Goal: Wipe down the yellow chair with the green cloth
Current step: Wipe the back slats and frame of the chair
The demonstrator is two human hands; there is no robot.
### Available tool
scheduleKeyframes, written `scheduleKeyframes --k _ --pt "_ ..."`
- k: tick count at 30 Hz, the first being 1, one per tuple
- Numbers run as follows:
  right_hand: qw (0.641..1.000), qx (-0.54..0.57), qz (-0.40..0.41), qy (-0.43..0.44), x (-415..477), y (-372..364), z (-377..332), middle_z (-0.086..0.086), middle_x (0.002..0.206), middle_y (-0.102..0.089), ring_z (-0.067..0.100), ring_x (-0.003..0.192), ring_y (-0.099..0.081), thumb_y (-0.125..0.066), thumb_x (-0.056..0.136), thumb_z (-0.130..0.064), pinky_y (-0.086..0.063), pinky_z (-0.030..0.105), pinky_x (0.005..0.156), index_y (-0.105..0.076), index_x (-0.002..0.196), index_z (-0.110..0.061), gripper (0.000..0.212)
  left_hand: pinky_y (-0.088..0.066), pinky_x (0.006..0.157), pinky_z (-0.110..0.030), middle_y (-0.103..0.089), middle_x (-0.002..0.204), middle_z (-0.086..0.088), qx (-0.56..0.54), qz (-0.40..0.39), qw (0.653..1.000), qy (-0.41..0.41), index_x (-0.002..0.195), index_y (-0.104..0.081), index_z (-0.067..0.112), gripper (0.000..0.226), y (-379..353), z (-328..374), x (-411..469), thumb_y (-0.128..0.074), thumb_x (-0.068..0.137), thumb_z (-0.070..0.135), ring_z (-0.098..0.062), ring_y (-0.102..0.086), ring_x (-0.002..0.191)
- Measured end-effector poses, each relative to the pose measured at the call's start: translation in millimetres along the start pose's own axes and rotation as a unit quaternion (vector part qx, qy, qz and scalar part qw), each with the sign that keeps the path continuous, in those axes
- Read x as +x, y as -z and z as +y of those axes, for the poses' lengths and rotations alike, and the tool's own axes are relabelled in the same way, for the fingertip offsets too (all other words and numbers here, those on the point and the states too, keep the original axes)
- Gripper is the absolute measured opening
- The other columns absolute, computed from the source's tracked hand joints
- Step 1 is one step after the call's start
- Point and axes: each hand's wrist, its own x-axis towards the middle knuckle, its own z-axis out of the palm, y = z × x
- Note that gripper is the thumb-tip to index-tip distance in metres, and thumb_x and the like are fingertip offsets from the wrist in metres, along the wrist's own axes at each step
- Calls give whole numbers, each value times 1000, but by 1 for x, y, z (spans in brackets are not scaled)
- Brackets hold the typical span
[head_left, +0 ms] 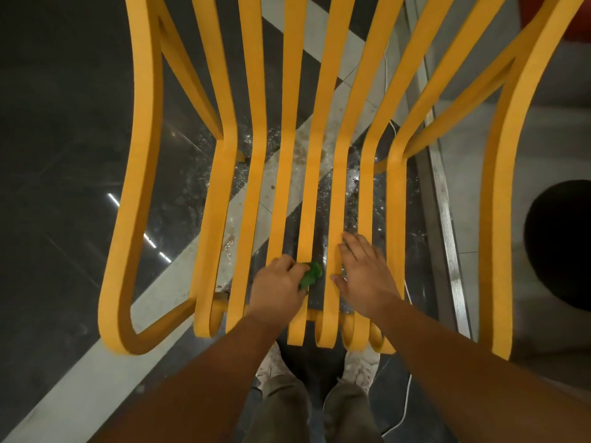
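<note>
Hands low over the front of the slatted seat of yellow chair (311,193), seen from the head camera. Left hand (278,286) curled round bunched green cloth (310,274), pressing it on a middle slat. Right hand (367,276) just beside, fingers straight, palm down across the neighbouring slats, holding nothing. Below both wrists, white shoes (361,366) on dark floor (64,123); white cable (407,401) under the right forearm.

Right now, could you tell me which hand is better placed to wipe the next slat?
Left. The left hand grips the green cloth against the yellow chair; the right hand rests flat, empty.
</note>
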Motion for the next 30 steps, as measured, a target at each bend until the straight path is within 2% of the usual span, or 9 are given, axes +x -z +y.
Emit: scheduleKeyframes --k 5,9,14,18,21,24,27,30 --pt "1000 3 21 11 3 -3 6 1 166 -20 24 154 -12 -54 98 -49 -19 45 122 -32 156 -15 71 -55 66 -43 -60 100 -9 38 37 997 48 118 -69 18 38 0 -1 64 -74 80 20 -33 -61 88" --pt "1000 11 18 15 -1 -6 13 0 167 -18 22 155 -9 -54 97 -50 -17 44 124 -30 156 -14 73 -56 70 -46 -59 106 -10 18 45 994 98 121 -68 14 37 -2 5 76 -71 84 18 -35 -60 92" --pt "999 31 16 11 -10 -10 12 2 168 -14 22 156 -3 -55 98 -46 -13 47 125 -27 158 -13 74 -55 62 -44 -59 95 -8 18 42 998 30 115 -69 10 38 -13 2 16 -75 77 13 -30 -61 82" --pt "999 27 21 10 -9 -13 10 4 167 -17 25 156 -3 -56 98 -44 -13 50 125 -29 156 -12 72 -56 63 -44 -61 98 -9 45 21 999 3 117 -70 11 43 -6 -5 24 -78 74 12 -33 -63 86" --pt "999 25 21 2 -8 -13 8 4 167 -17 25 155 -6 -53 99 -45 -16 50 124 -26 157 -12 72 -55 75 -43 -60 110 -11 42 23 996 80 125 -66 15 39 6 -5 62 -69 86 15 -34 -61 98" --pt "999 37 26 0 -9 -5 3 5 165 -20 26 153 -14 -52 99 -44 -20 47 123 -27 156 -13 69 -53 82 -44 -56 118 -11 54 -10 990 131 130 -61 17 38 11 2 73 -62 93 17 -34 -58 105" --pt "998 55 31 -2 -13 9 -1 5 164 -25 25 150 -22 -52 99 -41 -24 45 122 -33 153 -13 63 -51 78 -42 -55 121 -10 81 -74 986 126 133 -59 19 38 14 13 51 -59 94 18 -34 -58 105" --pt "998 49 38 18 -25 31 -6 5 161 -30 26 147 -26 -52 100 -40 -29 44 119 -39 150 -13 58 -51 82 -41 -54 124 -9 107 -150 975 127 135 -56 21 40 27 27 24 -57 96 22 -33 -58 110"
